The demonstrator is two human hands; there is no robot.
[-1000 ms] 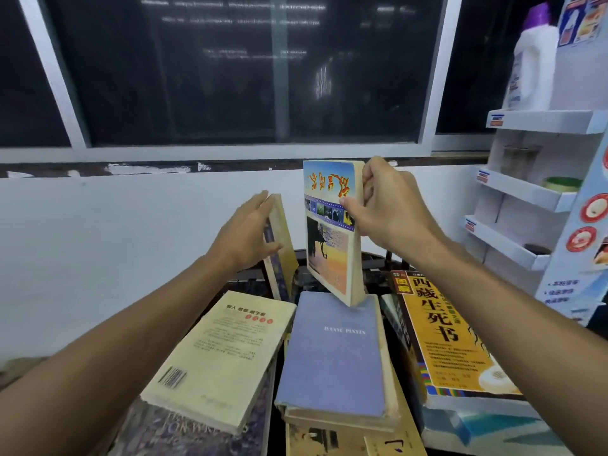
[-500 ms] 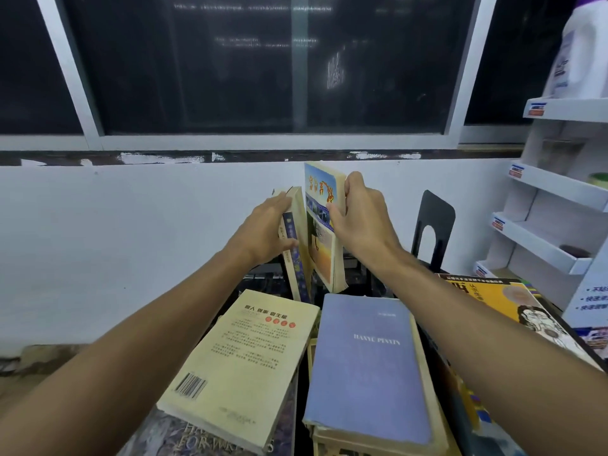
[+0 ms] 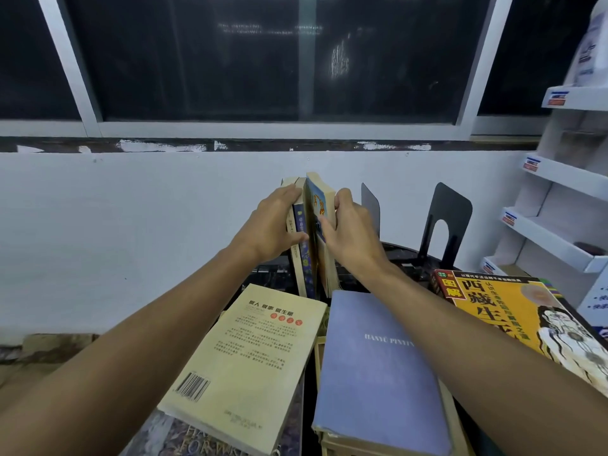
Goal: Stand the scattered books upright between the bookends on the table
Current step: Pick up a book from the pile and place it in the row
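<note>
Step in hand: seating one more book in the upright row [image 3: 301,251] at the back of the worktop [image 3: 401,258]. Your right hand [image 3: 350,232] pinches the bright book [image 3: 317,205], thumb on the cover and fingers behind; the book stands upright, touching the row's right side. Your left hand [image 3: 273,225] lies flat against the row's left side, thumb across the spines, bracing rather than gripping. Next move, as I judge it: let go gently while the left hand props the row, then bring a bookend up against it.

Count:
- Hands: two.
- Upright books: probably three with the bright one, though your hands hide part of the row.
- Bookends: two, black. The inner bookend [image 3: 371,205] and outer bookend [image 3: 447,222] both stand right of the row, apart from it.
- Flat books: at least five. These are the cream book [image 3: 250,350], blue book [image 3: 378,366] and yellow book [image 3: 513,311], plus one under the cream and one under the blue.
</note>
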